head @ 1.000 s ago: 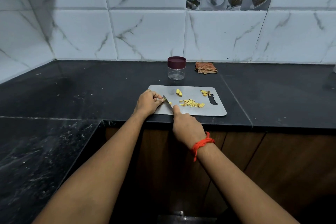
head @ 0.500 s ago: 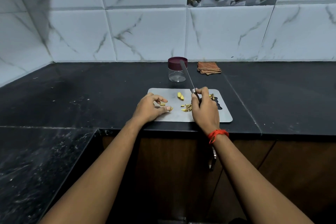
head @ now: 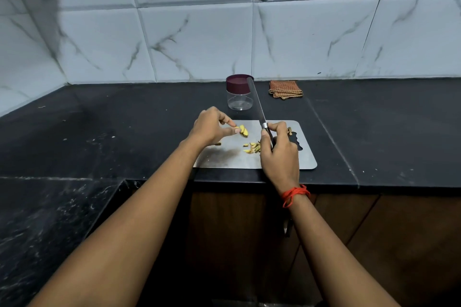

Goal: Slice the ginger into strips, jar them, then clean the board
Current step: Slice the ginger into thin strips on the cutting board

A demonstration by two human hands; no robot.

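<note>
Now, left side first: my left hand (head: 212,124) has gone from the near-left part of the board (head: 224,159) to its far edge. Thumb and forefinger are curled at the uncut ginger piece (head: 243,130) and touch its left end. Whether the pinch has closed I cannot tell. A small bit (head: 218,143) lies by my wrist where I was cutting a second ago.

Far of the board, the jar (head: 239,97) stands on the counter (head: 124,132) with its dark lid on and nothing inside.

Middle of board: a loose pile of strips (head: 252,147), just left of my right hand.

The knife (head: 259,109) was down on the board a second ago. It is now lifted, blade pointing up and away, its tip crossing the jar lid in this view. My right hand (head: 279,154) is wrapped tight round the handle, over the right half of the board.

Far right: folded cloth (head: 285,89) on the counter, well apart from the board. A few scraps (head: 289,130) sit by the board's handle slot.

Reading: one piece is finished and I am fetching the next, so the slicing is not done. Jarring and wiping have not begun. The next cut needs the piece drawn nearer and held flat before the blade comes down.
</note>
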